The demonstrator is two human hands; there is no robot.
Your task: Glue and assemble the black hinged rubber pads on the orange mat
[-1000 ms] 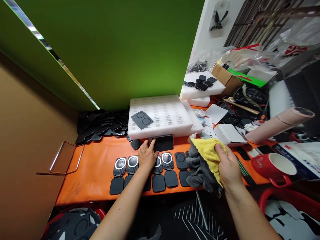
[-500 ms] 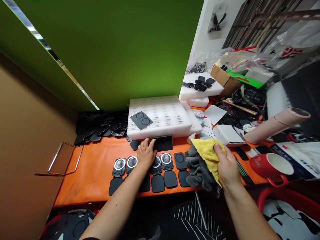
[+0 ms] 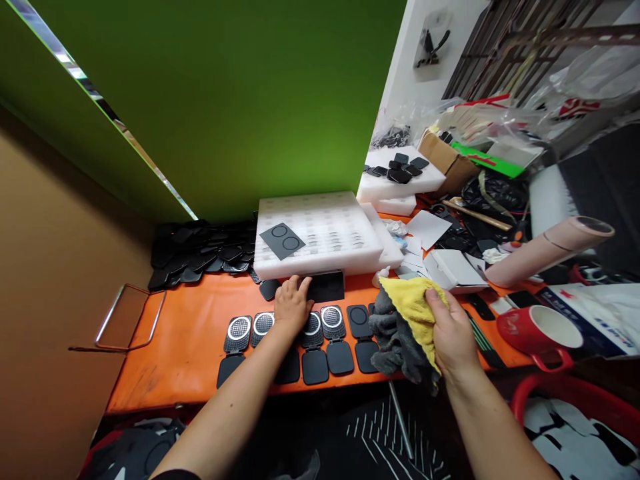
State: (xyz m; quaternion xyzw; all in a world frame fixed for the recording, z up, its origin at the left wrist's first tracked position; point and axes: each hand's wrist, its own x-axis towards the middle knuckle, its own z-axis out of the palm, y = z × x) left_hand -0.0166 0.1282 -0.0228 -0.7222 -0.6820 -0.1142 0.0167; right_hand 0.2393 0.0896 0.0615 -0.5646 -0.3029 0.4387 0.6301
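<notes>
Right hand [image 3: 455,337]: closed on a cloth [image 3: 413,307], yellow face outward, grey folds hanging on its left. Left hand [image 3: 293,305]: palm down, fingers extended at the left end of a dark panel [image 3: 329,287]; cannot tell whether it grips. Foam block [image 3: 340,233] just beyond the left hand. Hinged black pieces [image 3: 333,321] in a row to either side of the left forearm. Red mug [image 3: 517,330] right of the right hand.

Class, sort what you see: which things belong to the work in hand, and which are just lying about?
Seemingly in use:
- cloth, in the right hand
- black sheet, at the left hand
- hinged pads, in a row

Seemingly lying about:
- mug
- flask
- white box
</notes>
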